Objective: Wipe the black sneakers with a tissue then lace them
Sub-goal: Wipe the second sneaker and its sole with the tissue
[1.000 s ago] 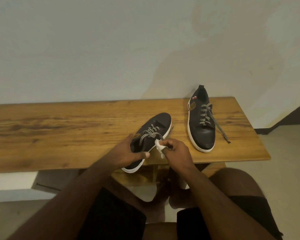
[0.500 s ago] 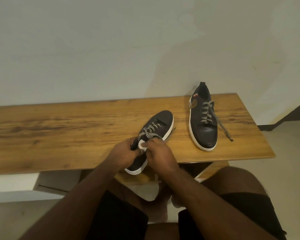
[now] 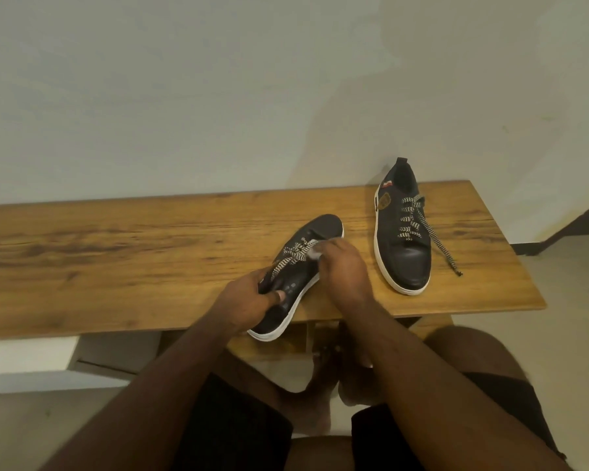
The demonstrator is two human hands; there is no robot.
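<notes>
— Where do you stand with the job?

— You're in the wiping stage, by my reading. Your left hand [image 3: 252, 300] is clamped on the heel end of the near sneaker [image 3: 300, 273], thumb pressed on its side, and the heel juts past the counter [image 3: 116, 260] edge at centre frame. Your right hand [image 3: 344, 266] is closed on a small white tissue [image 3: 315, 254] and presses it against the upper beside the laces [image 3: 295, 254]. The hands sit close together on that one shoe.

— And the other one?

— The far sneaker [image 3: 403, 239] stands alone at the right of the frame, sole down, toe toward you, untouched by either hand. Its lace is threaded partway, with one end trailing loose over the wood. Whether it is already wiped I cannot tell. So I judge some wiping and all the lacing remain.

— What are you handling?

— Smooth black uppers with a faint sheen, thick white rubber soles, flat woven laces in a black-and-white pattern. The tissue is soft and crumpled, likely to shred if snagged on the eyelets. The counter is glossy grained wood.
</notes>
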